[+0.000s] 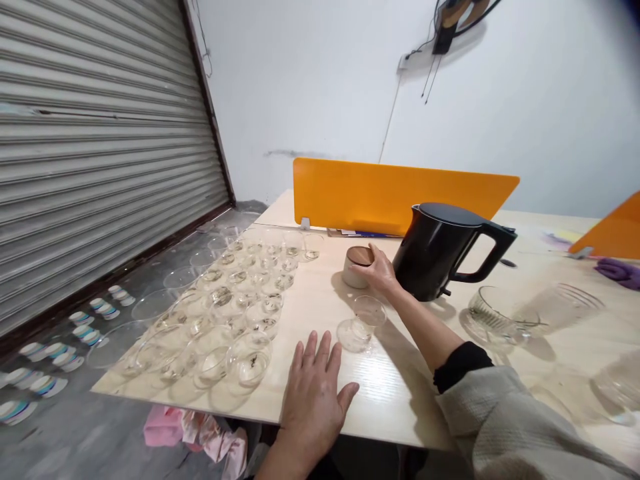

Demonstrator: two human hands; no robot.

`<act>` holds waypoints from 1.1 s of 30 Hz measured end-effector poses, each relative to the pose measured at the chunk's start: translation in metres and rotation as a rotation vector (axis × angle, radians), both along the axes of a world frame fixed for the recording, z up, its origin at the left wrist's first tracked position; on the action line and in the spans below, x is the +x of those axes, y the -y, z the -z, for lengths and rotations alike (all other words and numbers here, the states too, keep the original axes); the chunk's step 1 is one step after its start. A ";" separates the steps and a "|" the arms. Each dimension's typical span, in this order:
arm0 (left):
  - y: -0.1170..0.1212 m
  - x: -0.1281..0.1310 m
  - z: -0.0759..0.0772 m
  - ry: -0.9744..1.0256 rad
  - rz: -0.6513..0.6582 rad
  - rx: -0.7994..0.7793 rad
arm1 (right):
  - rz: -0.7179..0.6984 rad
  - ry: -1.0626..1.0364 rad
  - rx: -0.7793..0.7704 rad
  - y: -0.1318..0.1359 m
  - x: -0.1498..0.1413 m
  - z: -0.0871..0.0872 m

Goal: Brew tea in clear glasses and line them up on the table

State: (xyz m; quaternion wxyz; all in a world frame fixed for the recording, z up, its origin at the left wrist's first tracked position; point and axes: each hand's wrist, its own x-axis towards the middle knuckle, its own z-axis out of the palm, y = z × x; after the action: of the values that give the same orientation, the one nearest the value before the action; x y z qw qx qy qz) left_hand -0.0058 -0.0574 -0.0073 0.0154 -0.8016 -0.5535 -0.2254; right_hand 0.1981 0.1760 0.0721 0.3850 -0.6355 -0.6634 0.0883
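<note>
My left hand (316, 380) lies flat at the table's front edge, palm down, fingers stretched out, holding nothing. My right hand (376, 270) reaches forward and grips a small pale round cup (354, 275) with a brownish inside. The thumb rests across its near side; the other fingertips are partly hidden at the far side. Between my hands stands a clear plastic cup (369, 312), just below my right wrist. To the left, rows of clear plastic cups (250, 360) hold small dark bits at the bottom.
A black electric kettle (433, 247) stands close to the right of my right hand. Further right are a ribbed glass bowl (493, 313) and stacked clear cups (565, 303). An orange divider (400, 193) crosses the table behind. Small white-lidded containers (60, 353) stand on the floor at left.
</note>
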 end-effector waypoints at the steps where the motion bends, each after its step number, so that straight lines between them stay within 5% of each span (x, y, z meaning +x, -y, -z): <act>1: 0.000 0.000 0.000 0.004 0.000 -0.004 | 0.011 -0.005 0.032 0.003 0.003 -0.002; 6: 0.001 0.000 -0.003 0.016 0.005 -0.039 | 0.035 0.040 0.223 0.051 0.027 -0.031; 11: 0.001 -0.002 -0.003 0.032 0.021 -0.026 | 0.107 0.130 0.341 0.151 0.059 -0.061; 14: 0.002 -0.004 -0.002 0.104 0.051 0.012 | 0.091 0.157 0.276 0.207 0.070 -0.053; 17: 0.005 -0.003 -0.005 0.207 0.090 0.060 | 0.001 0.142 0.177 0.243 0.067 -0.027; 24: 0.015 0.012 -0.021 0.511 0.302 -0.166 | -0.178 0.057 0.089 0.263 0.025 0.024; 28: 0.013 0.020 -0.025 0.708 0.299 -0.337 | -0.221 0.101 0.091 0.261 0.014 0.024; 33: 0.008 0.030 -0.020 0.832 0.314 -0.343 | -0.220 0.238 0.110 0.259 0.011 0.011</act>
State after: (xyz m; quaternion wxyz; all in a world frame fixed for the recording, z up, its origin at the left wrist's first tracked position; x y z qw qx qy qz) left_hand 0.0245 -0.0658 0.0126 -0.3743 -0.7082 -0.4140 -0.4323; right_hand 0.2088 -0.0834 0.0611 0.3258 -0.5430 -0.7738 0.0177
